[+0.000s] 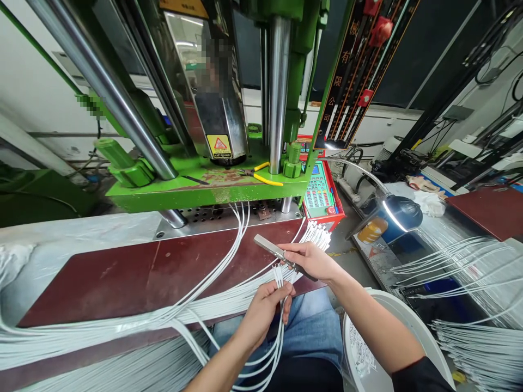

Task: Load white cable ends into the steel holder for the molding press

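Observation:
My left hand (266, 311) pinches a small bunch of thin white cables (279, 277) near their ends, just in front of the dark red worktop (122, 277). The cables loop down past my jeans. My right hand (311, 260) grips a flat metal blade tool (269, 249) with a dark handle, its blade pointing up and left, right above the cable ends. A larger bundle of white cables (102, 326) lies across the worktop from the left and several run up into the green press (212, 185).
A white bucket (412, 321) with small white scraps stands at my right knee. A gooseneck lamp (398, 212) shines at right above more white cable bundles (469, 272). A red control box with a keypad (321, 190) sits beside the press; yellow-handled pliers (261, 174) lie on its green base.

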Demonstrator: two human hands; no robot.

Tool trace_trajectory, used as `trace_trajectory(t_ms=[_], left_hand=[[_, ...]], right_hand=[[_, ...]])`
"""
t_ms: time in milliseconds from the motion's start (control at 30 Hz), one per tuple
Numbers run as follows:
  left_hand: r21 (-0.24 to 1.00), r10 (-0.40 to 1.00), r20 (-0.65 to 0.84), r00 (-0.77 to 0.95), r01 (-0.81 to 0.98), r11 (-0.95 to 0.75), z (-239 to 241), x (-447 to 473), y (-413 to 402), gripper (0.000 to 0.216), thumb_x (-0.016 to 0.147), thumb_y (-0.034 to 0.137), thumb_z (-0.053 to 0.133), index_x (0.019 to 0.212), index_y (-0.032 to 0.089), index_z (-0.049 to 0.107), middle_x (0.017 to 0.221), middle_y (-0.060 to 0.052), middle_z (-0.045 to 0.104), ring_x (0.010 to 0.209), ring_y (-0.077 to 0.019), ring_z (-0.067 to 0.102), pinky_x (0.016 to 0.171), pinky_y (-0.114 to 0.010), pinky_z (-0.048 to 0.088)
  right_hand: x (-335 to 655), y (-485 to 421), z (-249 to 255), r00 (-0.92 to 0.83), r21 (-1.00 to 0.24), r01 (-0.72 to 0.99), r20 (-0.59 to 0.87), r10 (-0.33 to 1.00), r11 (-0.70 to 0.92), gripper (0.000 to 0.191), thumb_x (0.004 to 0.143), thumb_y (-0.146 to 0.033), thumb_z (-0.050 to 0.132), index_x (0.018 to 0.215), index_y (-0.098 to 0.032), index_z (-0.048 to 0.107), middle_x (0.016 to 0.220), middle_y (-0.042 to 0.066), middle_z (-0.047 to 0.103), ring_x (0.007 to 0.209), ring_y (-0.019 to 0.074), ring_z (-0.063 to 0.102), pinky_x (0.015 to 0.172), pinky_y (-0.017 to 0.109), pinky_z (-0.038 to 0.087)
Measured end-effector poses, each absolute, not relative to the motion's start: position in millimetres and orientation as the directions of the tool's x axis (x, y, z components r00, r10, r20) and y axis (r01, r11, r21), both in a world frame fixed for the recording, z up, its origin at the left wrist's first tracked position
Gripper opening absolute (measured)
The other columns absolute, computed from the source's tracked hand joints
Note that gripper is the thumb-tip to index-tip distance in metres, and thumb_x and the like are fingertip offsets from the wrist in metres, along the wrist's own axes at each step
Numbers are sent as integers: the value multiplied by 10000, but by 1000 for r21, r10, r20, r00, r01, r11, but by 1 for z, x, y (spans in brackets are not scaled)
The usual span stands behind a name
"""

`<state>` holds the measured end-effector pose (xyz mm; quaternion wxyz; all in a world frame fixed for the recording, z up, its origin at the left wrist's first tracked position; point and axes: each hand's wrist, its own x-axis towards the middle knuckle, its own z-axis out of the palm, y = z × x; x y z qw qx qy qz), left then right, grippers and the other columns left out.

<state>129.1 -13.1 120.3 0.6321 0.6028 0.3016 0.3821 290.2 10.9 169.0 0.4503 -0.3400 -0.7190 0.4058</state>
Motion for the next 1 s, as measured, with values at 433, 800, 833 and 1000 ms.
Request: trace_trajectory(t_ms=[433,800,833,1000], left_hand=[[987,849,129,512,-153,-58,124,130,-11,331,836,397,524,867,75,455,718,-60,501,557,-115,476,570,-276,389],[977,842,155,516,-204,-55,122,123,-15,333,833,388,525,721,93,418,624,-25,427,438,-87,387,426,-242,295],[977,845,142,515,-208,-38,123,123,-15,326,826,385,532,728,96,418,626,-23,429,428,-88,379,415,-241,284],[982,861,104,497,-191,-8,124,122,-16,341,788,395,565,719,107,395,567,-4,396,389,-85,340,381,-228,252]], right_hand=[[290,11,171,-359,-849,197,402,842,490,458,846,-390,491,1241,-163,542,1009,39,583,825,55,498,735,156,393],[295,17,169,-375,-870,185,366,851,456,448,837,-374,498,1213,-139,564,1029,59,575,792,53,464,705,157,368],[295,16,170,-382,-876,176,360,851,449,449,836,-376,501,1214,-141,563,1039,55,573,805,52,468,715,153,371],[295,17,170,-406,-878,147,366,837,455,453,827,-378,516,1206,-135,571,949,49,582,735,34,455,680,144,375]])
